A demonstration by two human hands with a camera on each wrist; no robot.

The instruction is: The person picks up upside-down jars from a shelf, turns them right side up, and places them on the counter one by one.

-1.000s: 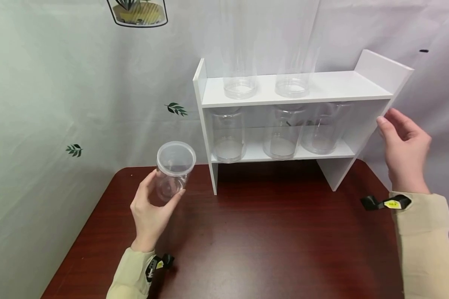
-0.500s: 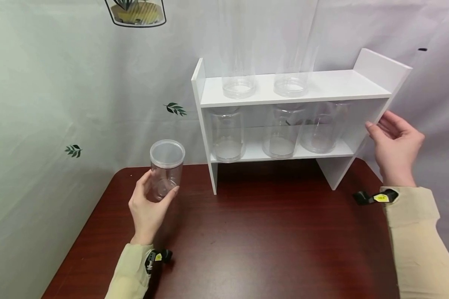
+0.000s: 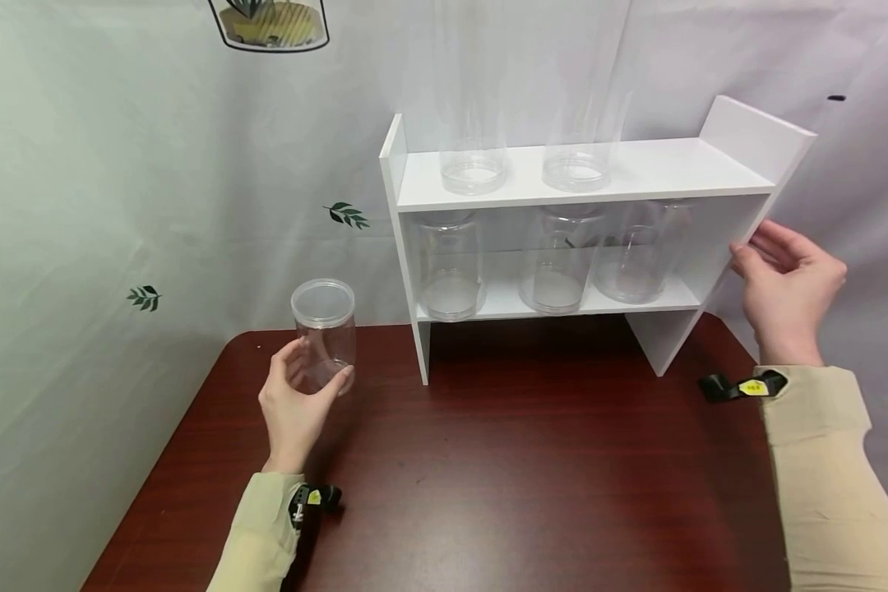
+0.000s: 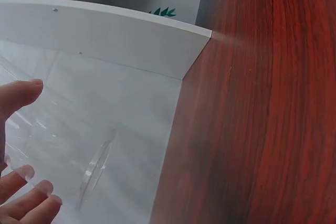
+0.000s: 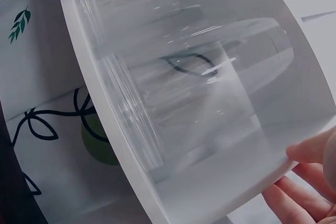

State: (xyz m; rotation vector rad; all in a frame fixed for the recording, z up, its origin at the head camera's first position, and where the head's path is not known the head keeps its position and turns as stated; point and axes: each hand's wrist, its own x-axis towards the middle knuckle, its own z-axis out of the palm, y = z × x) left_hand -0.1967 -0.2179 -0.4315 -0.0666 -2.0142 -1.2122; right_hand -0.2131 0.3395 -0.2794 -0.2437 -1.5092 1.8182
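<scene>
My left hand (image 3: pixel 290 415) grips a clear plastic jar (image 3: pixel 333 345) with a frosted lid (image 3: pixel 323 301), thumb on one side and fingers on the other. The jar is upright, left of the white two-tier shelf (image 3: pixel 662 164). Its see-through base ring (image 4: pixel 95 174) shows past the fingertips in the left wrist view. At the shelf's right end, my right hand (image 3: pixel 792 296) pinches the edge of the side panel (image 5: pixel 252 192), thumb on the inner face and fingers outside. Clear jars stand on the lower board, among them a left jar (image 3: pixel 453 284) and a middle jar (image 3: pixel 560 275).
Two tall clear containers, a left one (image 3: pixel 474 171) and a right one (image 3: pixel 577 169), stand on the top board. The shelf rests at the back of a dark red wooden table (image 3: pixel 488 485). Behind hangs a pale cloth (image 3: pixel 266 164) printed with leaves.
My left hand has shifted the jar left, and the jar has gone from tilted to upright. My right hand has moved left to the shelf's side panel edge.
</scene>
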